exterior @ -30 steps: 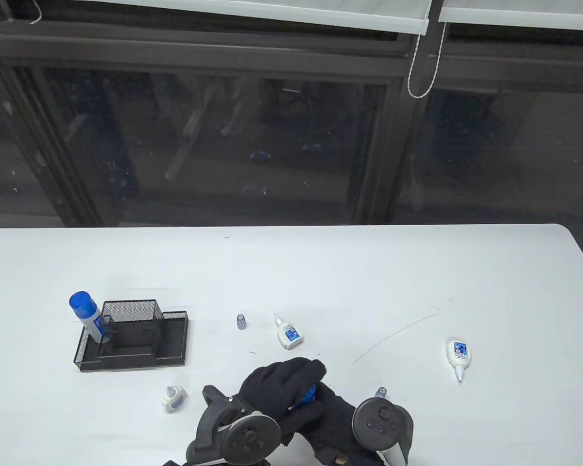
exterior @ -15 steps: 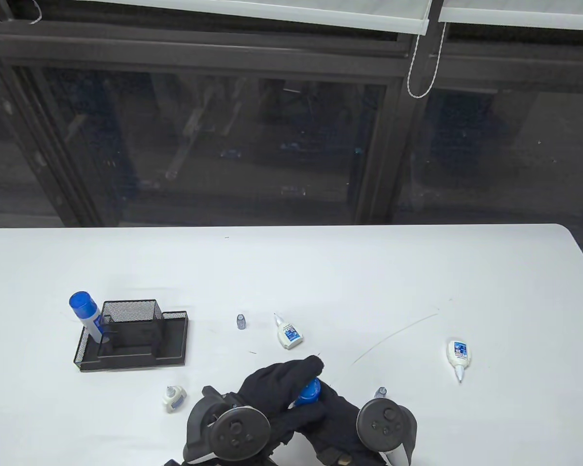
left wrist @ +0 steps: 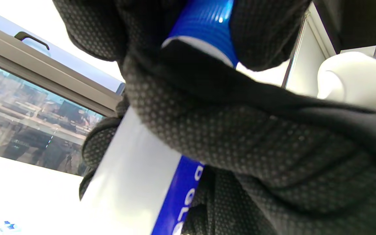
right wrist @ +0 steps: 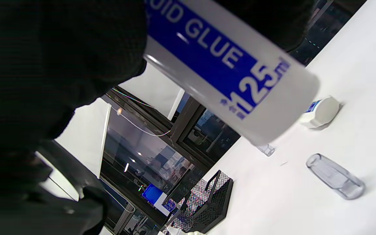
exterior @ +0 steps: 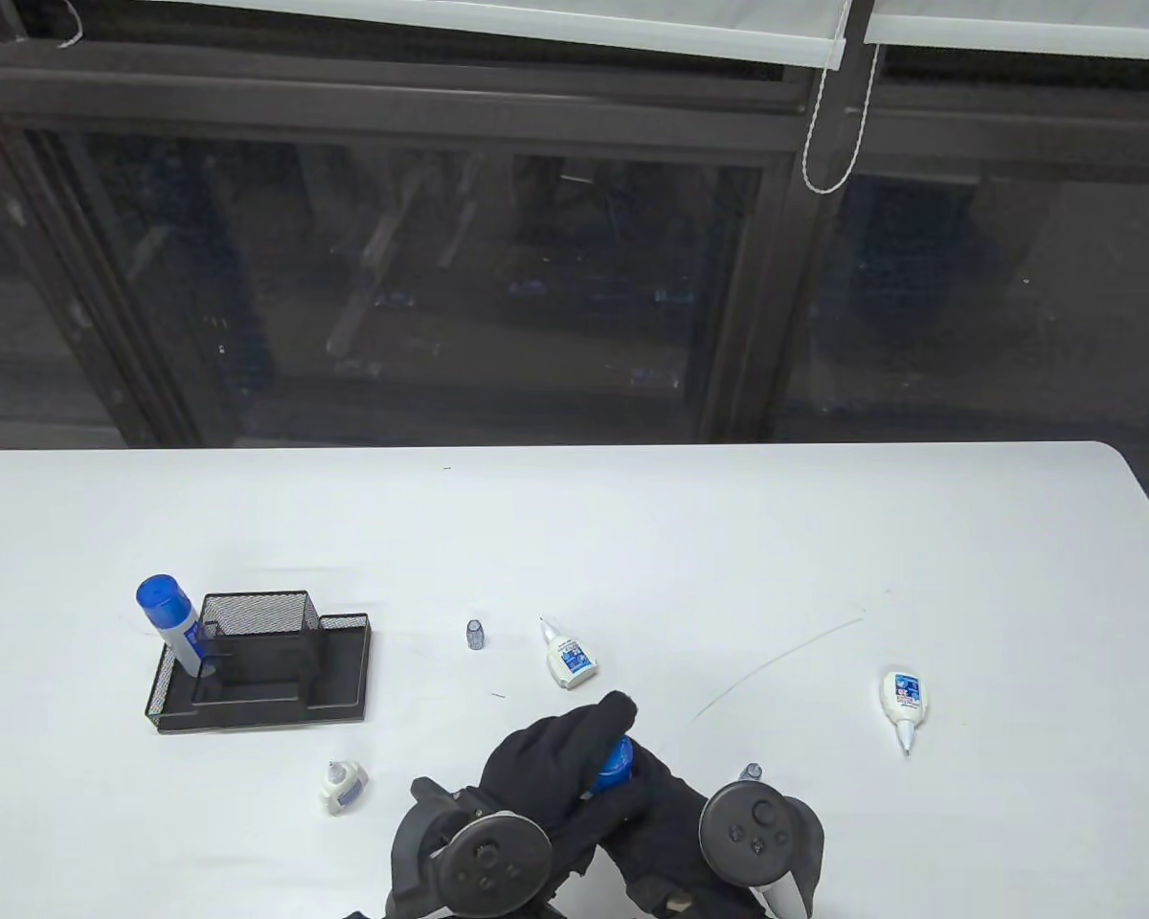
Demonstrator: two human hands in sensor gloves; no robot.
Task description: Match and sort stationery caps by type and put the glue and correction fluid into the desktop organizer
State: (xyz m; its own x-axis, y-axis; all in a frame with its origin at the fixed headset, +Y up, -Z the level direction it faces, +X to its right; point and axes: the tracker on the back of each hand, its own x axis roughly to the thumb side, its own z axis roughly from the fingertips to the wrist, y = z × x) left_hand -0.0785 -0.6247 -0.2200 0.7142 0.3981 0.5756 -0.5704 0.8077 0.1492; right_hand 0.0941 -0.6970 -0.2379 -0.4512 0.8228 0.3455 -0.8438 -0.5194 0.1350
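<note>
Both gloved hands meet at the table's front centre around a white liquid glue bottle (exterior: 616, 761) with a blue cap. My left hand (exterior: 574, 742) curls its fingers over the blue cap (left wrist: 204, 26). Below it, my right hand (exterior: 646, 809) grips the white, blue-labelled body (right wrist: 227, 68). The bottle is held tilted above the table. A second blue-capped glue bottle (exterior: 168, 613) stands in the left end of the black mesh organizer (exterior: 340, 670). Three small white correction fluid bottles lie on the table: one uncapped (exterior: 568, 659), one at the right (exterior: 903, 701), one near the front left (exterior: 343, 785).
A clear cap (exterior: 475, 634) stands left of the middle correction fluid bottle. Another clear cap (exterior: 751, 772) lies just beyond my right tracker, seen close on its side in the right wrist view (right wrist: 336, 176). A dark window runs behind the table's far edge.
Both hands stay together on the glue bottle. The left tracker has shifted slightly right and the left fingers have moved a little over the blue cap. Nothing else on the table moved.
</note>
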